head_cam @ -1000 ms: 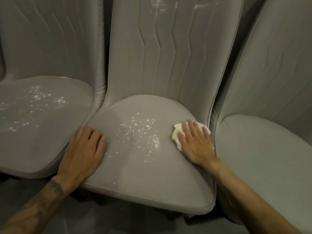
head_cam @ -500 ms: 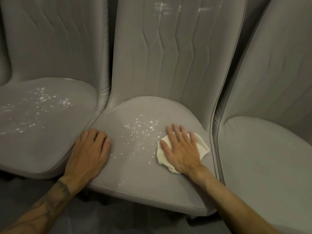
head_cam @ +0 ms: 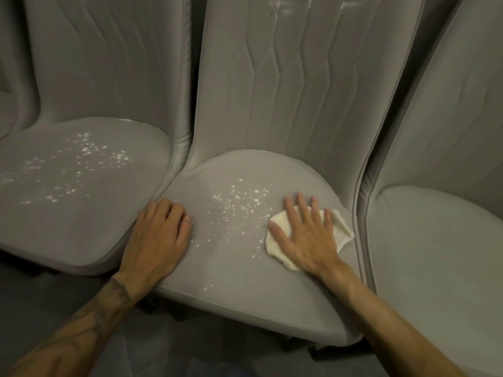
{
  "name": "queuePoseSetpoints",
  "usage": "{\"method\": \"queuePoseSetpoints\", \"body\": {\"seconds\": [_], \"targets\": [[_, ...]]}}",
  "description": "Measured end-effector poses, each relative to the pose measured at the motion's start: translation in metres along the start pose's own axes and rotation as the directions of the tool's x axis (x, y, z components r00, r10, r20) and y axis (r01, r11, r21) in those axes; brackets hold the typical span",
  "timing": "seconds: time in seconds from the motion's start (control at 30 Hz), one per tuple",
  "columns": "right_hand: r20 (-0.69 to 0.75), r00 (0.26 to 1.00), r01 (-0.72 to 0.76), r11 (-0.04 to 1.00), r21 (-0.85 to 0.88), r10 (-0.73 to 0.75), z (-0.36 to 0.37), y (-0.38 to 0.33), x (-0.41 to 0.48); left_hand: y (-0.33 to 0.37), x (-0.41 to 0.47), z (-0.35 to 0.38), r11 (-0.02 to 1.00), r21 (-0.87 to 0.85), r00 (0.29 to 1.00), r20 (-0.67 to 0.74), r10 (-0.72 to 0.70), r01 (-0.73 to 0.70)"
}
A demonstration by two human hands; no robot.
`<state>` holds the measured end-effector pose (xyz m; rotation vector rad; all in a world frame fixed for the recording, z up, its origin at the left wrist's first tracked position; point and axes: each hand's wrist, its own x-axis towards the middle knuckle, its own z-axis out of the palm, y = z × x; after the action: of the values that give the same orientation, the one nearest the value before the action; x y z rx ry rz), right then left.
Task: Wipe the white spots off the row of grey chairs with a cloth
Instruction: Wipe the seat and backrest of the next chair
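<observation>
**Cloth pressed flat beside the spots on the middle seat**

We press the white cloth (head_cam: 340, 225) flat against the right side of the middle chair (head_cam: 239, 284) seat with our right hand (head_cam: 307, 240). Its fingers are straight and spread wide over the fabric, curling round nothing. The cloth's left edge lies just beside the white spots (head_cam: 239, 205) scattered across the centre of the seat. Our left hand (head_cam: 158, 235) rests on the seat's left edge, fingers close together and loosely bent, holding nothing. The left chair (head_cam: 81, 227) carries its own speckled patch (head_cam: 81, 164). The right chair (head_cam: 435, 254) stands close against the middle one. Pale smears (head_cam: 277, 4) mark the top of the middle backrest.
</observation>
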<state>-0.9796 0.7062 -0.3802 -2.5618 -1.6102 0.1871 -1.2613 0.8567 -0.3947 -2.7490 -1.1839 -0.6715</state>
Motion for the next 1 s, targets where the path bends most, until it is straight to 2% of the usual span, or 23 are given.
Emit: {"method": "queuePoseSetpoints", "body": {"seconds": [0.03,0.1,0.2,0.3,0.47,0.53,0.63,0.7,0.77,0.83,0.9,0.93,1.0], "targets": [[0.013,0.999,0.050,0.999,0.019,-0.051,0.001,-0.002,-0.008,0.000,0.002,0.001,0.998,-0.017,0.998,0.031,-0.063,0.063],[-0.003,0.996,0.087,0.993,0.080,-0.087,-0.008,0.002,-0.016,-0.001,0.004,0.003,0.994,-0.035,0.994,0.052,-0.100,0.102],[-0.133,0.991,0.007,0.995,0.095,0.006,-0.014,0.002,-0.031,0.000,0.002,0.002,0.999,-0.039,0.999,-0.016,-0.029,0.029],[-0.050,0.996,-0.074,0.997,-0.001,0.074,-0.002,0.001,-0.038,-0.001,-0.002,0.000,0.996,-0.045,0.994,-0.078,0.076,-0.080],[0.012,0.993,-0.117,0.993,0.030,0.116,-0.011,0.001,0.017,-0.002,-0.002,0.000,0.996,-0.085,0.999,-0.044,-0.004,0.000],[0.016,0.998,-0.059,0.998,0.008,0.059,-0.007,-0.007,0.016,0.000,-0.003,-0.002,0.997,-0.074,0.998,-0.056,0.026,-0.030],[0.034,0.979,0.200,0.979,0.025,-0.201,0.008,-0.010,-0.031,0.000,-0.003,-0.001,0.997,-0.052,0.996,-0.074,0.056,-0.060],[0.062,0.962,0.262,0.964,0.044,-0.264,0.010,0.010,-0.053,-0.001,-0.002,0.001,0.997,-0.064,0.997,-0.067,0.032,-0.036],[0.067,0.980,0.191,0.981,-0.021,-0.189,0.002,0.035,-0.042,-0.003,-0.002,0.002,0.997,-0.072,0.998,-0.061,0.019,-0.023],[0.036,0.999,0.015,0.996,-0.092,-0.012,-0.007,0.041,-0.014,-0.002,-0.003,0.001,0.997,-0.081,0.999,-0.049,-0.003,-0.001],[0.011,0.993,-0.117,0.991,-0.059,0.118,-0.010,0.022,0.010,-0.001,-0.002,0.000,0.996,-0.087,0.999,-0.051,-0.014,0.010],[0.018,0.994,-0.112,0.994,-0.021,0.112,-0.007,0.005,0.013,0.000,-0.002,-0.001,0.996,-0.091,0.999,-0.048,-0.020,0.015],[0.031,0.998,0.045,0.997,0.064,-0.047,0.009,-0.026,0.000,0.000,-0.002,0.000,0.995,-0.094,0.999,-0.048,-0.021,0.016]]}}
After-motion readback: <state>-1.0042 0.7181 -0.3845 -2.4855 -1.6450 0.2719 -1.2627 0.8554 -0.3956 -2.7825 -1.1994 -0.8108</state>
